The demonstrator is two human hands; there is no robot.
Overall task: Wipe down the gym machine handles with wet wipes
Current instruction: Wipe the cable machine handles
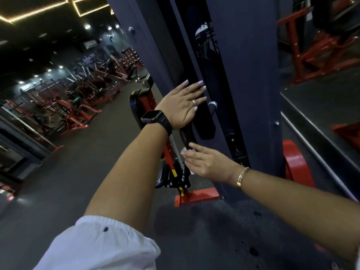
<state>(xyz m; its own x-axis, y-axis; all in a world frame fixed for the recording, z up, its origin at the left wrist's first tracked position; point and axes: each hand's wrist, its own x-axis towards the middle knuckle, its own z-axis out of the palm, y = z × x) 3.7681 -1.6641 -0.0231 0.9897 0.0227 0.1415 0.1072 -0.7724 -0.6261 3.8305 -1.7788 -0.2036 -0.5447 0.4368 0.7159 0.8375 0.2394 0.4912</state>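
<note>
Fingers, left hand: my fingers are straight and slightly spread, laid flat against the dark upright of the machine; they hold nothing.
Fingers, right hand: stretched out almost straight, pressing a white wet wipe against the machine rather than curling round it.
Wet wipe: only its white edges show, at my fingertips and under the heel of my palm; blur hides the rest.
Handle: a black bar running down from under my left palm to my right fingertips, where the wipe meets it.
Step in hand: I judge I am wiping the lower stretch of this handle while my left hand braces above.
Next move: I think the wipe must travel up the bar, so my left palm has to lift clear, and my right fingers should wrap round to reach the far side.
Around: a silver-capped knob sits just beside my left fingertips; a coiled spring runs down under my left wrist; a black seat pad stands behind, and a red foot lies on the floor below.
In the way: my own left hand covers the top of the bar; the spring lies close to my right fingertips and could snag the wipe.
</note>
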